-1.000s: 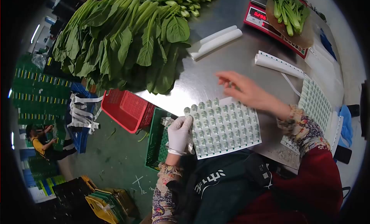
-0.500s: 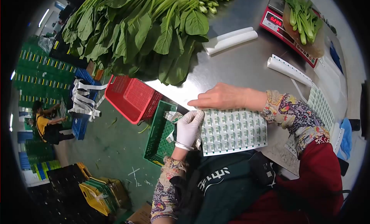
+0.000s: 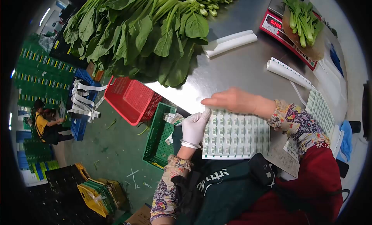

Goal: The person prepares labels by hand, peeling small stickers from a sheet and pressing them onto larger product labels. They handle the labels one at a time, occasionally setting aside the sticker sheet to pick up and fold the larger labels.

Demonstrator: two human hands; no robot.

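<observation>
A sheet of small green-and-white labels [image 3: 236, 134] lies at the near edge of the metal table. My left hand [image 3: 194, 128], in a white glove, pinches the sheet's upper left corner between thumb and fingers. Bare and slightly blurred, my right hand [image 3: 236, 101] reaches over the sheet's top edge, its fingertips close to the left thumb. Those fingers are together; whether they hold a label is too small to tell. Beyond the hands is a big pile of leafy greens [image 3: 135, 35].
White paper rolls [image 3: 232, 43] lie mid-table. A red scale [image 3: 271, 25] at the upper right bears a bunch of greens [image 3: 304, 23]. Red [image 3: 133, 99] and green [image 3: 155, 139] baskets stand below the table's left edge. A person [image 3: 46, 122] is at far left.
My right hand has moved slightly right and blurred. The left hand has shifted a little right, still at the sheet's corner, and the sheet's lower edge has dropped slightly.
</observation>
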